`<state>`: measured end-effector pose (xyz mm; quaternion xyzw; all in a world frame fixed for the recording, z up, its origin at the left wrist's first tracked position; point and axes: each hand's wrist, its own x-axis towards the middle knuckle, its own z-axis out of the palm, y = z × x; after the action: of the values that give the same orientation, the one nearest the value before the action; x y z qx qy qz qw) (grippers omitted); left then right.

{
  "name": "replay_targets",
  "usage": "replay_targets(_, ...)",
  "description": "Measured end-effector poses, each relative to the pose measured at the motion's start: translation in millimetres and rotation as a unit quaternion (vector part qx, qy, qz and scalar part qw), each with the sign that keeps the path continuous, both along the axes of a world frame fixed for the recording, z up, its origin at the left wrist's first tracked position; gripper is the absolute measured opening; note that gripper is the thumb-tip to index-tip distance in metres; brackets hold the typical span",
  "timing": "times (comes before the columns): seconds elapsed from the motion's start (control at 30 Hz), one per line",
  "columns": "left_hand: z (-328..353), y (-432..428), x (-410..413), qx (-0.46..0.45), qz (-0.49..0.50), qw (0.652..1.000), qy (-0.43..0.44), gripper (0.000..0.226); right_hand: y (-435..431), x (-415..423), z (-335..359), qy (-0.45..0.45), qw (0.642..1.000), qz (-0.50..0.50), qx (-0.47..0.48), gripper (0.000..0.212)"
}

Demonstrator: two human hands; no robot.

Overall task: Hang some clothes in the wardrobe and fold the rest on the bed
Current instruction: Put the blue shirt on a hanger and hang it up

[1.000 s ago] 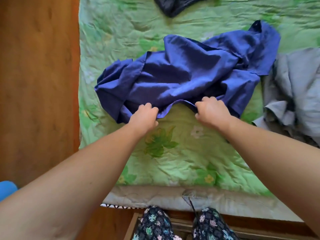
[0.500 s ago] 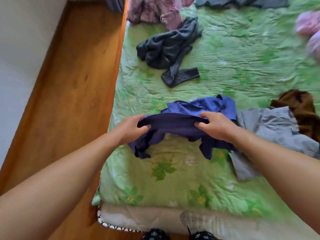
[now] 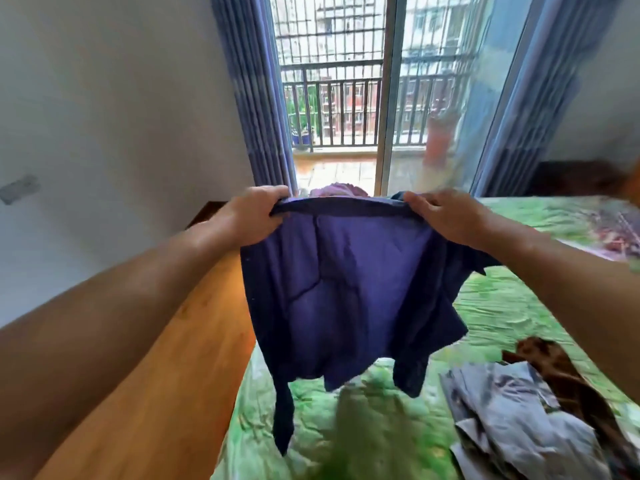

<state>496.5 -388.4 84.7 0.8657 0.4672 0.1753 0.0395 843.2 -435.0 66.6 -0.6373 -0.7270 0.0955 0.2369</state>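
A dark blue shirt (image 3: pixel 346 292) hangs in the air above the bed (image 3: pixel 502 306), spread out between both hands. My left hand (image 3: pixel 252 216) grips its top edge at the left end. My right hand (image 3: pixel 446 216) grips the same edge at the right end. The shirt's lower parts dangle just over the green floral bedspread. A grey garment (image 3: pixel 512 420) lies crumpled on the bed at the lower right, with a brown garment (image 3: pixel 568 379) beside it. A pink garment (image 3: pixel 337 190) shows just behind the shirt's top edge.
A wooden floor strip (image 3: pixel 156 393) runs along the bed's left side, beside a white wall (image 3: pixel 104 116). Blue curtains (image 3: pixel 256 98) frame a glass balcony door (image 3: pixel 381 98) straight ahead. More clothes lie blurred on the bed's far right.
Both hands have lifted the blue shirt off the bed and hold it up spread out. My view has swung up from the bed to the balcony door.
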Motion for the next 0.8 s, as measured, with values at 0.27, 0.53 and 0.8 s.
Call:
replay_targets(0.27, 92.6, -8.7, 3.4, 0.100, -0.003, 0.993, -0.058, 0.010, -16.5, 2.3, 99.3, 0.034, 0.998, 0.029, 0.037, 0.055)
replay_targets(0.53, 121.4, -17.4, 4.4, 0.037, -0.025, 0.998, -0.041, 0.024, -25.4, 4.0, 117.9, -0.047, 0.995, 0.067, 0.064, 0.065)
replay_targets(0.8, 127.5, -19.5, -4.4, 0.000, -0.022, 0.999, -0.035, 0.022, -24.1, 0.8, 120.4, -0.085, 0.993, 0.069, 0.050, 0.050)
